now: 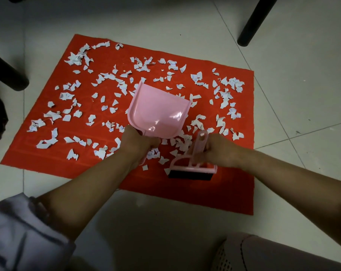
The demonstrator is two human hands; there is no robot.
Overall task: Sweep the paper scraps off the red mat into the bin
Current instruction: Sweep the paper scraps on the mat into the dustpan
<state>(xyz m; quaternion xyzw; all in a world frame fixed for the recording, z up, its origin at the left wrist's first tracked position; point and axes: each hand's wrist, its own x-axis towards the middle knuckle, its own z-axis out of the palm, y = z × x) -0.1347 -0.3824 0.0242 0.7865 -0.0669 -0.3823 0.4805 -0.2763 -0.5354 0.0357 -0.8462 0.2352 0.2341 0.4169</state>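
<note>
step: just getting started, both tools were up and the sweep had not begun.
left hand: the left hand (139, 142) was curled tight round the handle of the dustpan (159, 110), pan tipped up with its mouth toward 12 o'clock, empty inside.
right hand: the right hand (214, 148) gripped the brush (193, 165) by its handle, bristles down at the mat's 6 o'clock edge.
scraps: the scraps (115, 89) lay all over the mat (38, 159), thick from 9 through 12 to 3 o'clock, none in the pan.
bin: not surely seen; a dark shape sat at 9 o'clock, cannot tell.
next: it called for the pan's lip laid flat on the mat and the brush drawing scraps in.
</note>
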